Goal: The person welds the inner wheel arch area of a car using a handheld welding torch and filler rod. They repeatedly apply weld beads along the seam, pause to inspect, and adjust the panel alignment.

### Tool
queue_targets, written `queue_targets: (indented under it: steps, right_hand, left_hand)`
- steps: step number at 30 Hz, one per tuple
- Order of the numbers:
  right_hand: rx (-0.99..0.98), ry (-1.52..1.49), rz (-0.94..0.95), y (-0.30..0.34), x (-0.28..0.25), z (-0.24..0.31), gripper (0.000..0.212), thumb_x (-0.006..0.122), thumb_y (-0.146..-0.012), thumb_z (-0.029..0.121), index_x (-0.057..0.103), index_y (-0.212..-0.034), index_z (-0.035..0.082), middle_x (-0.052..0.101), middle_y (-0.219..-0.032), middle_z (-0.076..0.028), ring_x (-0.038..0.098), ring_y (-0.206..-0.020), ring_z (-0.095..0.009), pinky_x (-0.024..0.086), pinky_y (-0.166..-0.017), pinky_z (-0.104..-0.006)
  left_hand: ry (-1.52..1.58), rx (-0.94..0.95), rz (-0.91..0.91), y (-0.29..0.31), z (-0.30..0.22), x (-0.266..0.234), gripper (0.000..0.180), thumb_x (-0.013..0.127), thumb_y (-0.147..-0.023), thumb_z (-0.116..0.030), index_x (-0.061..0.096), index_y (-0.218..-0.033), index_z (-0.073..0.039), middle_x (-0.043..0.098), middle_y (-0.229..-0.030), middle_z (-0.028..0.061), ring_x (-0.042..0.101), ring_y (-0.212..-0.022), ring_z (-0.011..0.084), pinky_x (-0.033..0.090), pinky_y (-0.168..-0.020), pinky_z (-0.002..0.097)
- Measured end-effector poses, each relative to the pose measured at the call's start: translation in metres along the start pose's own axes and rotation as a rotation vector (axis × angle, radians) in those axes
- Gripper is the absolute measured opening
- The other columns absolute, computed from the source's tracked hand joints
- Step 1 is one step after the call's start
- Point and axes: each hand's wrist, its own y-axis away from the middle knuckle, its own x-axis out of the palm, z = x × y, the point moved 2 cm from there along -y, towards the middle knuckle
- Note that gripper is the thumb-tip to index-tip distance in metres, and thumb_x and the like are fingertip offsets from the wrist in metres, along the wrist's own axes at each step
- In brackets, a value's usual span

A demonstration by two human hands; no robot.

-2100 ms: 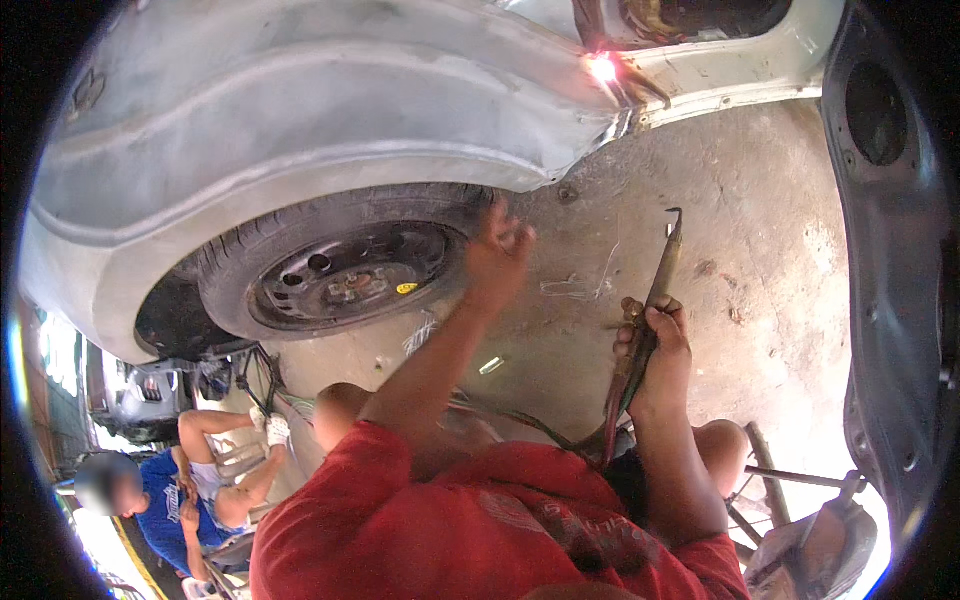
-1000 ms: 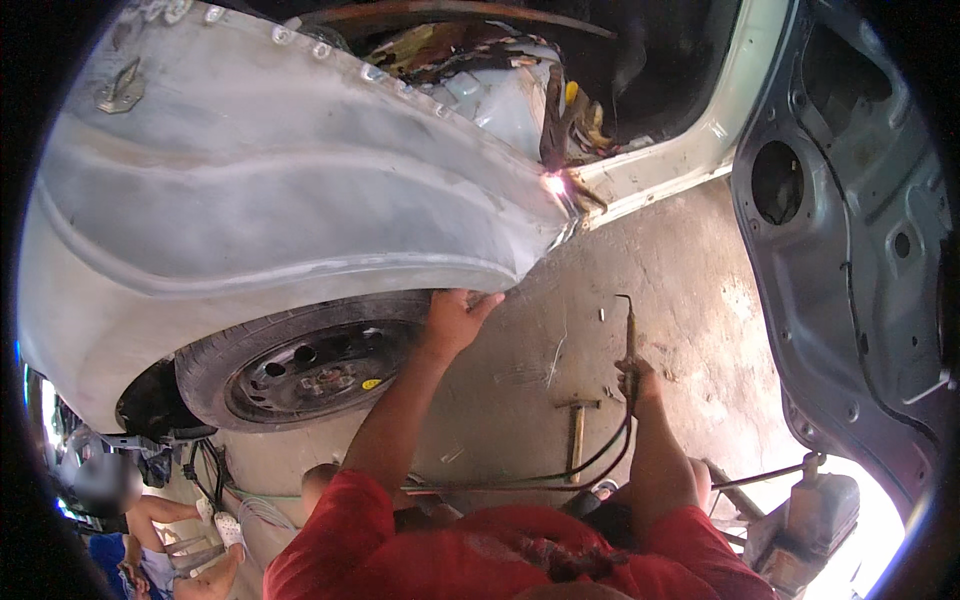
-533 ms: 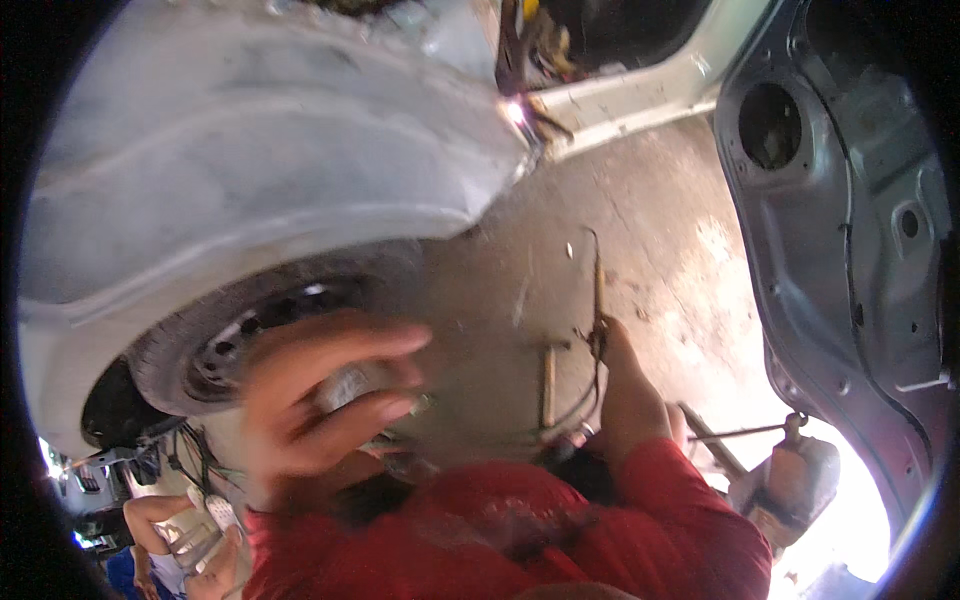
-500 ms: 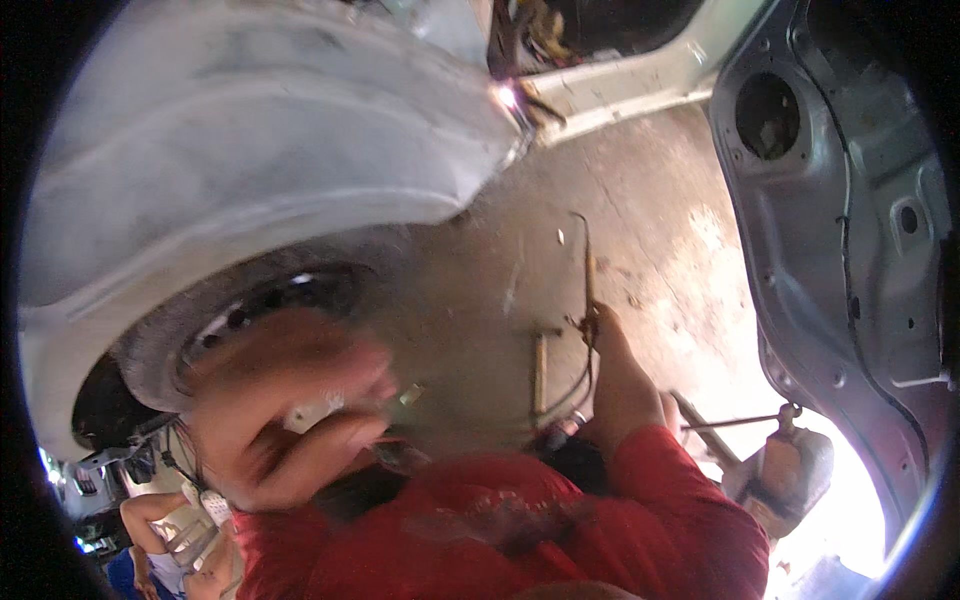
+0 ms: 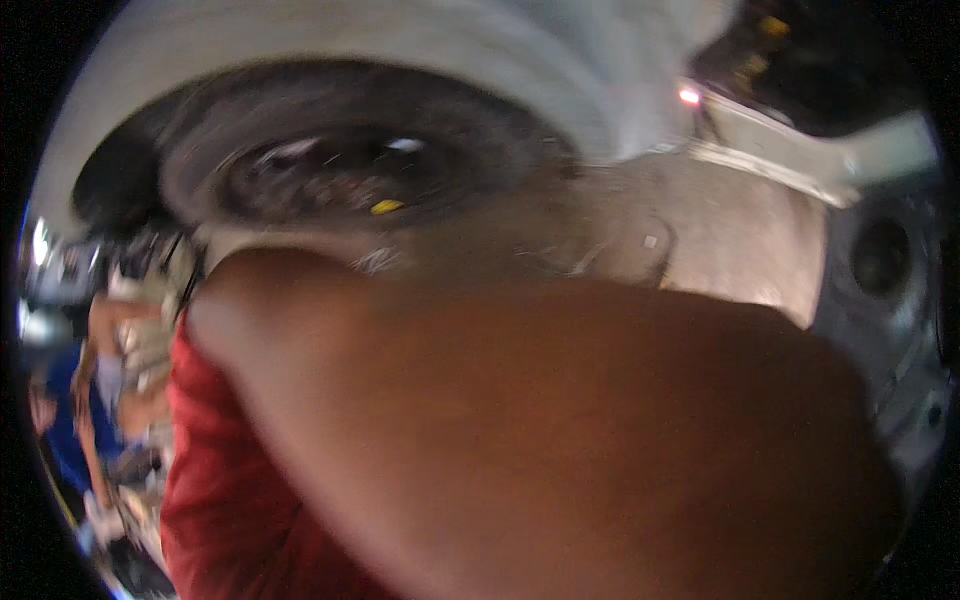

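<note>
My bare left forearm (image 5: 560,430), blurred and close up, crosses most of the view, with its elbow at the left and the red sleeve (image 5: 220,460) below it. The left hand itself does not show. Behind the forearm, my right hand is hidden. Just above the forearm's edge, a thin curved metal tip (image 5: 667,255) of a torch stands out against the floor; its handle is covered. A small spot (image 5: 689,96) glows pinkish-white on the lower corner of the pale car body (image 5: 480,40).
A car wheel (image 5: 350,170) sits in the wheel arch ahead, a yellow patch near its rim. The pale door sill (image 5: 770,150) and a grey door panel (image 5: 890,330) are at the right. Another person in blue (image 5: 65,410) is at the far left. Concrete floor (image 5: 740,240) shows between.
My left forearm has swung up across the view, covering my right hand, which held the torch. The view has shifted, so the car and glowing spot appear farther right.
</note>
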Motion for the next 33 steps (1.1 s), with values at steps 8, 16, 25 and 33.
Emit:
queue_targets:
  steps: [8, 16, 25, 33]
  right_hand:
    - [0.128, 0.143, -0.470, 0.047, -0.019, 0.087, 0.055, 0.063, -0.093, 0.036, 0.057, -0.140, 0.008, 0.063, -0.132, -0.018, 0.062, -0.116, -0.034, 0.047, -0.101, -0.0484]
    - [-0.524, -0.406, -1.055, 0.056, -0.123, 0.227, 0.052, 0.068, -0.094, 0.017, 0.054, -0.143, 0.001, 0.064, -0.134, -0.021, 0.064, -0.121, -0.037, 0.050, -0.105, -0.0476]
    - [-1.856, -0.040, -0.910, 0.311, -0.199, 0.571, 0.055, 0.079, -0.088, 0.017, 0.060, -0.139, 0.008, 0.065, -0.128, -0.023, 0.060, -0.120, -0.044, 0.047, -0.106, -0.0509]
    - [-1.689, 0.425, -0.854, 0.351, -0.137, 0.730, 0.070, 0.077, -0.089, 0.033, 0.050, -0.151, 0.017, 0.062, -0.140, -0.019, 0.058, -0.133, -0.039, 0.045, -0.111, -0.0559]
  left_hand:
    - [-0.232, -0.127, 0.056, 0.020, -0.005, -0.081, 0.035, 0.066, -0.091, -0.020, 0.069, -0.122, -0.003, 0.070, -0.108, 0.0132, 0.072, -0.082, 0.0292, 0.060, -0.069, 0.0406]
    - [-1.124, -0.415, -0.007, -0.005, -0.038, -0.188, 0.032, 0.078, -0.086, -0.007, 0.074, -0.116, -0.001, 0.076, -0.106, 0.0155, 0.073, -0.099, 0.0356, 0.057, -0.090, 0.0438]
    - [-1.662, -0.566, 0.086, 0.034, -0.049, -0.234, 0.033, 0.071, -0.087, 0.000, 0.070, -0.120, 0.004, 0.070, -0.119, 0.0228, 0.066, -0.114, 0.0408, 0.050, -0.103, 0.0466]
    - [-1.620, -0.523, 0.265, 0.048, -0.054, -0.259, 0.035, 0.065, -0.093, -0.016, 0.068, -0.121, 0.005, 0.068, -0.117, 0.0245, 0.064, -0.115, 0.0437, 0.042, -0.111, 0.0613]
